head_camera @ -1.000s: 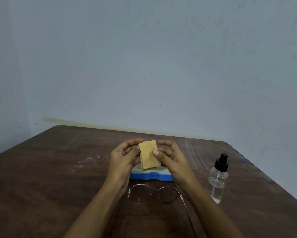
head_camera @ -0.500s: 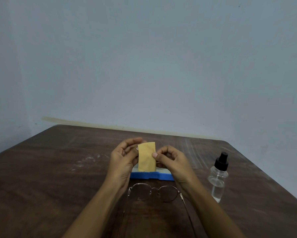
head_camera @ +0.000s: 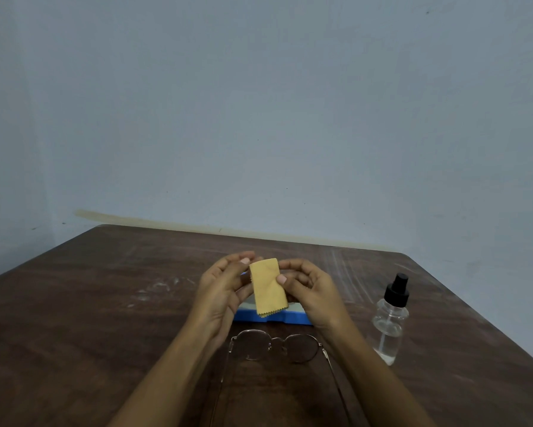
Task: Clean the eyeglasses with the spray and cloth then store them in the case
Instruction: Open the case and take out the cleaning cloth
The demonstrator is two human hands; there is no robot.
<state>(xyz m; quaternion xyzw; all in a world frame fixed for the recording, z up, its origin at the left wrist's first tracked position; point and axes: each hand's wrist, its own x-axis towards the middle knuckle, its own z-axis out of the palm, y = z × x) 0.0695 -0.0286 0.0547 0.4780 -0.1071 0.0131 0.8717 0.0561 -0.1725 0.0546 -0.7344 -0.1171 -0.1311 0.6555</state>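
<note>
nearest: eyeglasses [head_camera: 274,349] flat on the table [head_camera: 105,303], thin metal frame, round lenses, temples unfolded and pointing back toward the camera. untouched by either hand.

just beyond, held above the table: yellow cloth [head_camera: 268,288], folded into a narrow strip, zigzag edge hanging down. left hand [head_camera: 222,291] pinching its left edge between thumb and fingers, right hand [head_camera: 311,294] pinching its right edge the same way. both grasping the cloth, nothing else.

behind and under the hands: blue case [head_camera: 293,319], mostly hidden by the cloth and wrists. only the near rim and a pale strip above it showing. cannot tell if open or what sits inside. glasses clearly not in it.

right of the right wrist, apart from it: spray bottle [head_camera: 390,322], upright, clear body, black pump top on, dip tube visible, some clear liquid low down.

far: bare blue-grey wall [head_camera: 259,118].

progress, as a judgement: early. cloth picked up and being readied, nothing more evident. cannot tell if lenses sprayed. left to do: spray, wipe both lenses, fold temples, place in case, close it.
</note>
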